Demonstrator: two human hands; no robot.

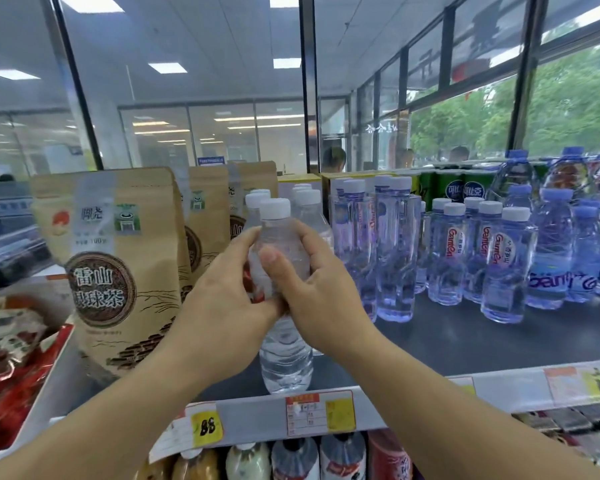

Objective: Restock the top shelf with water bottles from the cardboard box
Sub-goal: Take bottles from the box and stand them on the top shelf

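A clear water bottle (284, 355) with a white cap stands upright near the front edge of the top shelf (465, 341). My left hand (219, 303) grips its middle from the left. My right hand (312, 289) grips it from the right, thumb across the front. More white-capped bottles (305, 202) stand right behind it. The cardboard box is out of view.
Brown tea pouches (118, 265) stand to the left of the bottle. Tall clear bottles (392, 251), red-labelled small bottles (499, 265) and blue-capped bottles (551, 251) fill the shelf's right side. Price tags (319, 412) hang on the shelf edge; drinks (295, 459) sit below.
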